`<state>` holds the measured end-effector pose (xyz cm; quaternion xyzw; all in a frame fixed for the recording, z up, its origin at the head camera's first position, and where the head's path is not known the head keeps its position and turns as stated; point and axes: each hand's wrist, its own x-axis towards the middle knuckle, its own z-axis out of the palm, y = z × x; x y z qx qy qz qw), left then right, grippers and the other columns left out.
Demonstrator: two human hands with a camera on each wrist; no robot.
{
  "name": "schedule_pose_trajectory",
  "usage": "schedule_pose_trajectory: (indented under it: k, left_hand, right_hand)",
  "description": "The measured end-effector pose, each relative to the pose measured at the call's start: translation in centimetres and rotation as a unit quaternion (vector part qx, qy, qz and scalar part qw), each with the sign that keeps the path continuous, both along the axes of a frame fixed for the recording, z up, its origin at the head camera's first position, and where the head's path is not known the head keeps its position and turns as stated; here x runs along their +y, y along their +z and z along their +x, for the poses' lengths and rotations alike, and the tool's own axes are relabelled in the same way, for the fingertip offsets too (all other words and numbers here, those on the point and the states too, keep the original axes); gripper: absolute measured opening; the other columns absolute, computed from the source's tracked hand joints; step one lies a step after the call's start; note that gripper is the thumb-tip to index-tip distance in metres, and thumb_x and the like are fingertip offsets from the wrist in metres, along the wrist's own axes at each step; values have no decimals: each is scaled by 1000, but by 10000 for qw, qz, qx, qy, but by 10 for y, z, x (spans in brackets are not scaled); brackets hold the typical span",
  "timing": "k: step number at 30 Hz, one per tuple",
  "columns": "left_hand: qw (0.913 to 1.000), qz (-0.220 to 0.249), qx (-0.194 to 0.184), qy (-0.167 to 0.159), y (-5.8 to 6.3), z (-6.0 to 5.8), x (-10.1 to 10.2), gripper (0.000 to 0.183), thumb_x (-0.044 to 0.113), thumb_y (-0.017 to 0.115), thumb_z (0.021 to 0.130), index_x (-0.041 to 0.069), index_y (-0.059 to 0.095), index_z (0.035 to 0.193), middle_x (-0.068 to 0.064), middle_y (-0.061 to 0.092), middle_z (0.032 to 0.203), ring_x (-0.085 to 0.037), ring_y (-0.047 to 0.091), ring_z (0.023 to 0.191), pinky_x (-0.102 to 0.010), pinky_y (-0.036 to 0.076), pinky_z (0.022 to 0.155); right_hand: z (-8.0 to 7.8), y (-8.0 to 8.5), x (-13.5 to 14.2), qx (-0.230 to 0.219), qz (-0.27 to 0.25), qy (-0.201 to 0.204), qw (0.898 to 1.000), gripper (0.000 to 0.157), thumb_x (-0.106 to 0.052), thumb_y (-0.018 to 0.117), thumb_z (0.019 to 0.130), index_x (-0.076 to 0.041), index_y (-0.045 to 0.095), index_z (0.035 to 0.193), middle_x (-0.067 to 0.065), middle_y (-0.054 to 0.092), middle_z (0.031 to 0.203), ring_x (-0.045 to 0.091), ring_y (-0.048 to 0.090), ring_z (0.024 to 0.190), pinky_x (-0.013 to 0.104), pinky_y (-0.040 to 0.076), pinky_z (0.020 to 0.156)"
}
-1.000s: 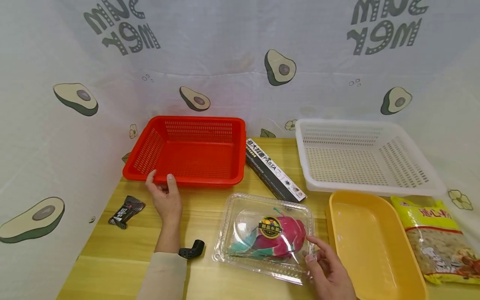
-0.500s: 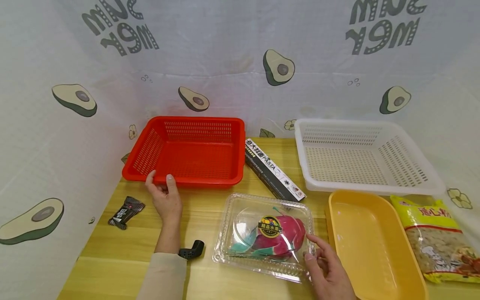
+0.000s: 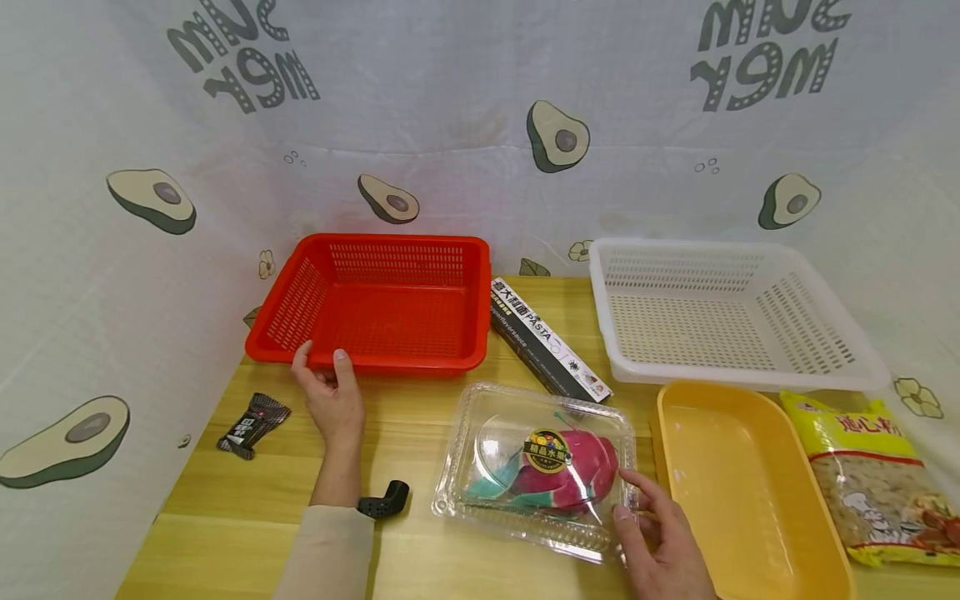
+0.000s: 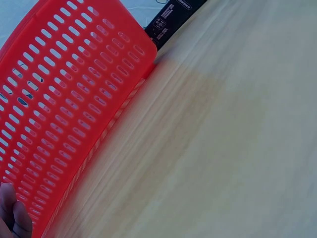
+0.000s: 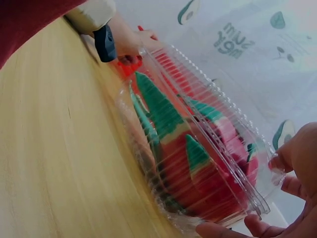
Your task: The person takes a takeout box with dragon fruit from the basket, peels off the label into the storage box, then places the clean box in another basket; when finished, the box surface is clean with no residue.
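At the near rim of the red plastic basket (image 3: 390, 360), my left hand (image 3: 333, 408) grips the edge with curled fingers. In the left wrist view, its fingertips (image 4: 21, 218) lie against the slotted outer wall. My right hand (image 3: 663, 542) holds the right edge of a clear plastic fruit box (image 3: 491, 442) between thumb and fingers. Inside that box lies a pink dragon fruit (image 3: 573, 473) with green-tipped scales, beneath a round label. The right wrist view shows the box's ribbed side close up; whether its base touches the table is unclear.
A narrow pasta box (image 3: 551, 342) lies between the red basket and a white basket (image 3: 615, 333). Beside my right hand is a yellow tray (image 3: 735, 483), then a bag of pasta (image 3: 870, 492). A small dark packet (image 3: 251, 425) lies left. Patterned cloth (image 3: 465, 100) hangs behind.
The fruit box has shifted slightly to the right and away from me, with my right hand moving a little right too. My left hand stays at the red basket's rim.
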<state>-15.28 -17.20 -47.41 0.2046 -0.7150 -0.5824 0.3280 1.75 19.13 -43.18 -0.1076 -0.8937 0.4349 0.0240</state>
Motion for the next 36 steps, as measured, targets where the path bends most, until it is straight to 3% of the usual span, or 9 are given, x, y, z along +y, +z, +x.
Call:
schedule_pose_trajectory:
  k: [11,13,17,22,24,26,29,31,36]
  left_hand:
    - [10000,-1,82,36,0,1,-1,52,38,56,104,22,36,149,3,43,80,-9,40,70,-22,34,63]
    - [10000,2,77,35,0,1,-1,51,38,56,104,22,36,149,2,43,80,-9,40,70,-22,34,63]
    - [10000,29,16,29,0,1,-1,52,40,56,104,24,36,149,2,44,80,-11,40,70,-22,34,62]
    - [9999,134,-27,-13,0,0,-2,52,43,56,103,26,36,149,3,45,82,-11,41,72,-23,33,63]
    - [9999,155,-30,-8,0,0,-2,52,43,56,103,26,36,149,3,46,83,-12,41,73,-23,34,64]
    - [9999,162,-45,-6,1,1,-1,52,42,56,103,26,36,149,3,46,83,-12,42,73,-23,34,64]
    - [9998,167,-77,10,2,2,0,52,41,56,103,27,36,149,3,47,83,-14,43,74,-23,35,65]
    - [9998,187,-101,13,2,2,0,52,39,57,103,26,36,149,3,46,83,-15,43,74,-23,35,65]
    - [9998,177,-90,21,3,1,1,52,40,56,103,26,36,149,3,45,81,-15,43,72,-23,35,64]
  right_hand:
    - [-1,4,4,-353,22,258,9990,45,-23,55,106,-18,45,150,31,50,142,44,69,111,25,54,78]
    - [0,3,4,-231,123,348,9991,46,-24,56,105,-18,45,150,30,48,147,47,63,120,36,56,89]
    - [-1,2,5,161,238,495,9984,49,-24,62,102,-17,46,149,28,39,156,52,43,139,54,36,117]
    - [-2,9,0,572,292,532,9965,53,-23,66,99,-20,47,149,24,29,162,54,32,144,76,23,113]
    - [-2,14,-4,835,368,540,9944,54,-20,68,97,-21,50,147,21,31,162,47,33,146,66,24,120]
    - [-3,19,-9,1207,453,589,9899,54,-14,72,93,-21,54,144,17,36,161,26,32,151,41,23,126]
    - [-5,24,-17,1897,505,758,9776,56,-2,75,85,-16,59,138,16,43,156,-6,28,146,6,19,113]
    - [-6,27,-23,2197,517,865,9703,57,3,76,81,-13,62,134,16,47,153,-17,25,139,-2,17,106]
    - [-9,43,-32,1938,807,858,9739,50,-6,77,85,-19,64,131,8,49,152,17,44,141,-5,17,102]
